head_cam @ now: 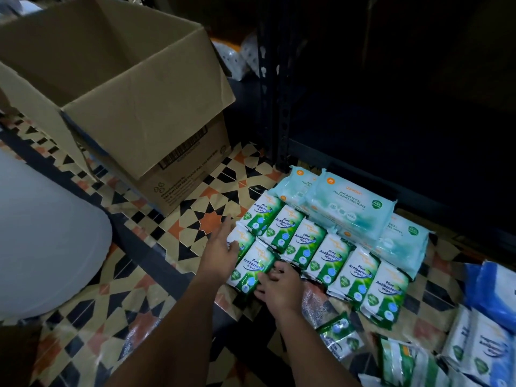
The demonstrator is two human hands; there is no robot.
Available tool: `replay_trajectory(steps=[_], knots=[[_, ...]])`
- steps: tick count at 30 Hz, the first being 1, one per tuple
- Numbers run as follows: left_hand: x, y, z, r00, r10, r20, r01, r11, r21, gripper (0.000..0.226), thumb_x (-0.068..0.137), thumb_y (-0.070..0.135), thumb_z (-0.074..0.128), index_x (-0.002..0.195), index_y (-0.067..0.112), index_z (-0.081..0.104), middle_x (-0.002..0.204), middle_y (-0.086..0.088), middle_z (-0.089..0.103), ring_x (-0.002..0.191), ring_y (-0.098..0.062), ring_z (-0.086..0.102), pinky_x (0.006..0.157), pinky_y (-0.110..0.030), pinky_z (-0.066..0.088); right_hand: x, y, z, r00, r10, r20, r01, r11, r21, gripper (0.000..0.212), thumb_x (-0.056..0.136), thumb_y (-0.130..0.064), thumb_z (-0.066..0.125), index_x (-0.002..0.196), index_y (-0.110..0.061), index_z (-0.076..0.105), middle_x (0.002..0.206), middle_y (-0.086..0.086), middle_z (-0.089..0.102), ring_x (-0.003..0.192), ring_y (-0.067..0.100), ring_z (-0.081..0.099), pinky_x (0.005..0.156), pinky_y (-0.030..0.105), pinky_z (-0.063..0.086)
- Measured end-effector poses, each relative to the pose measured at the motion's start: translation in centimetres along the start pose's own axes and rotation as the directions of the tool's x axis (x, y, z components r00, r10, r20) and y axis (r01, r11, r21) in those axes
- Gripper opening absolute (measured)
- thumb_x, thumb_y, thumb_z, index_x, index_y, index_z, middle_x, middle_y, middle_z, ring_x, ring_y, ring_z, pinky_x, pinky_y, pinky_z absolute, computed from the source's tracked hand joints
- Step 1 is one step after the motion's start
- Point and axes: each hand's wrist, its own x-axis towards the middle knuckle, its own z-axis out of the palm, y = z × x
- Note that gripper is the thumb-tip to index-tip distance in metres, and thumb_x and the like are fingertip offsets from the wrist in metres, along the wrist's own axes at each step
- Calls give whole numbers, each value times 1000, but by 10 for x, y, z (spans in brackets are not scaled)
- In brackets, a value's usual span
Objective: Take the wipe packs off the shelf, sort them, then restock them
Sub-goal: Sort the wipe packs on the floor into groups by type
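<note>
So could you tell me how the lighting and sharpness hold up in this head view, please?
Head view: the shelf is almost black, the green pine wipe packs are well lit with readable labels, glare streaks the loose packs near the bottom, and wide-angle distortion bends the cardboard box.

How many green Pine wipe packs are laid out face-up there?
8 green Pine packs: six in a diagonal row, two in front at its left end, touched by the left hand and right hand. Others underneath may be hidden.

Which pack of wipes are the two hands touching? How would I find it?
Find the big open cardboard box, then look right to the green-and-white Pine Antibacterial Wipes packs lined up on the patterned floor. It is the near pack at the row's left end, between the left hand and right hand; no other pack is touched by both.
</note>
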Motion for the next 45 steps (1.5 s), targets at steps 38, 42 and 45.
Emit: replay_trajectory(steps=[38,42,45], knots=[[-57,63,20,981,180,-68,-155,949,276,63,95,7,56,149,33,40,161,7,29,150,-19,11,123,-49,8,-44,-34,-94,999,50,-17,-51,998,-40,21,86,17,63,100,3,66,92,20,65,69,28,68,59,36,63],[-87,77,47,972,233,28,-234,952,197,56,92,2,54,141,28,52,135,0,56,129,-24,42,106,-44,38,-58,-22,-131,991,-3,-135,-29,971,-235,18,82,13,68,83,-5,67,81,20,69,59,30,68,66,48,63],[-111,90,68,951,207,232,-238,964,116,45,93,8,54,133,27,57,115,-2,65,106,-24,62,88,-42,54,-69,-9,-155,981,-70,-180,-10,913,-408,19,77,4,75,74,-13,67,78,14,69,65,27,67,70,51,62]])
